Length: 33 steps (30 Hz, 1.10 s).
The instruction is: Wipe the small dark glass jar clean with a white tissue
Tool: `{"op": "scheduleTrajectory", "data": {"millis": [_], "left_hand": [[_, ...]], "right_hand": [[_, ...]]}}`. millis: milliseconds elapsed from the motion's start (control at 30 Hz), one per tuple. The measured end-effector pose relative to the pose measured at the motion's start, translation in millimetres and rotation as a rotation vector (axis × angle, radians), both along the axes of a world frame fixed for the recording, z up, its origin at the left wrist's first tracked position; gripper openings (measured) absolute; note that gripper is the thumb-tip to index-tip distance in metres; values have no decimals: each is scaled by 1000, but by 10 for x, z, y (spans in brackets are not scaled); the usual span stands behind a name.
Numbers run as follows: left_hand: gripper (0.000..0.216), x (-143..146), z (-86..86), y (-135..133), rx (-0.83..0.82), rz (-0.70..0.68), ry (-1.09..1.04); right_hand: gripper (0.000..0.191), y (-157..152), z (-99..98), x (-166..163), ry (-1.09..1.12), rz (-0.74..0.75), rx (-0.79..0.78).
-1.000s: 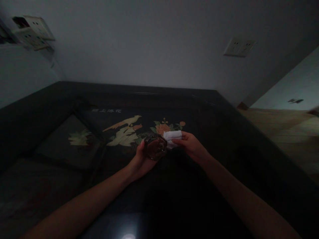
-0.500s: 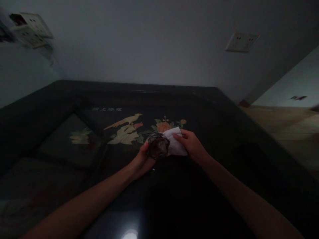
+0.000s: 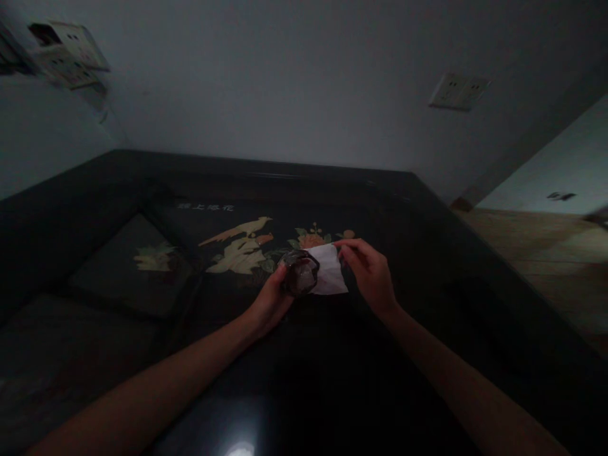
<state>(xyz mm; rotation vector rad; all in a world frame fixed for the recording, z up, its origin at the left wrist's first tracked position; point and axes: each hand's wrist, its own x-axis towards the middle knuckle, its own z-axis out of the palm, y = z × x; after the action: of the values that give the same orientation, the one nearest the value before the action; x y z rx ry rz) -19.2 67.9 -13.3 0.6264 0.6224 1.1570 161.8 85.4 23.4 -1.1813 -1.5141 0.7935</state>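
My left hand is wrapped round a small clear glass, tilted with its mouth facing me, just above the dark table. A white cloth or tissue lies against the right side of the glass. My right hand pinches the upper corner of that cloth between thumb and fingers. Both hands sit close together over the painted bird and flower picture on the tabletop.
The glossy black table fills most of the view, with a raised rim at the back and left. A grey wall carries a socket plate at upper right and more sockets at upper left. Wooden floor shows at right.
The folded cloth has opened out into a flat sheet beside the glass. My right hand has shifted from gripping its side to pinching its top corner. The left hand and glass stayed nearly in place.
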Motion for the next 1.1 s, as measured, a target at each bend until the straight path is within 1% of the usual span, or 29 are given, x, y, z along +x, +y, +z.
{"op": "scheduleTrajectory", "data": {"millis": [67, 133, 200, 267, 333, 400, 500, 567, 600, 667, 767, 833, 900, 967, 1033, 1100], "left_hand": [[59, -26, -39, -23, 76, -17, 118], [60, -65, -74, -39, 198, -35, 268], [55, -100, -79, -53, 340, -106, 421], [55, -117, -46, -72, 486, -197, 531], [57, -112, 7, -98, 581, -276, 608], [58, -93, 57, -129, 612, -322, 660], [67, -70, 91, -161, 590, -322, 671], [69, -73, 96, -155, 575, -282, 635], [65, -81, 98, -140, 565, -232, 616], [51, -102, 106, -89, 518, -78, 611], [35, -141, 130, 24, 367, 183, 616], [38, -163, 152, 100, 282, 290, 527], [48, -182, 186, 163, 224, 349, 413], [54, -197, 232, 207, 179, 372, 334], [50, -210, 278, 230, 144, 372, 304], [41, -219, 302, 234, 129, 360, 320]], "right_hand": [[37, -91, -23, -19, 127, 179, -199], [48, -189, -73, -11, 249, 348, -398], [53, -295, -121, 14, 335, 423, -525], [56, -398, -153, 38, 394, 437, -586], [60, -483, -175, 51, 418, 427, -609], [65, -539, -198, 51, 428, 400, -622], [70, -572, -242, 30, 497, 364, -646], [73, -570, -268, 7, 581, 366, -647], [73, -564, -277, -8, 627, 374, -640], [70, -540, -287, -40, 722, 394, -610], [59, -458, -299, -99, 852, 411, -562], [54, -374, -322, -148, 912, 415, -538], [54, -280, -358, -202, 933, 424, -507], [54, -201, -396, -253, 939, 437, -467], [53, -152, -425, -293, 953, 446, -432], [53, -136, -440, -317, 972, 440, -414]]}}
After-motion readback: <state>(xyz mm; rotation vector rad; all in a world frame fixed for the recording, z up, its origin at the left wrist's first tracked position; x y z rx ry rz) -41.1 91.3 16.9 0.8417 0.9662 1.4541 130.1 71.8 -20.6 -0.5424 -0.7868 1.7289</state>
